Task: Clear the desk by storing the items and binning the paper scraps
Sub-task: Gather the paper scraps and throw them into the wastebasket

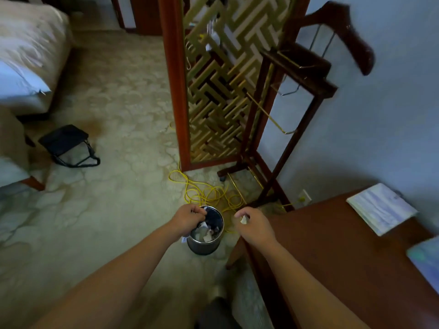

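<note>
A round metal bin (203,245) stands on the carpet by the desk's left corner, with crumpled white paper scraps (206,233) inside. My left hand (187,218) hovers over the bin's left rim with its fingers curled; whether it holds anything I cannot tell. My right hand (254,224) is to the right of the bin, above the desk's corner, and pinches a small white paper scrap (244,219). The brown wooden desk (332,257) fills the lower right. A white booklet (380,207) lies at its far edge.
A tangle of yellow cable (204,193) lies on the carpet behind the bin. A wooden valet stand (285,129) and a lattice screen (218,79) rise beyond it. A black bag (69,146) sits on the floor left, near a bed (28,48). A blurred flat object (425,260) lies at the desk's right edge.
</note>
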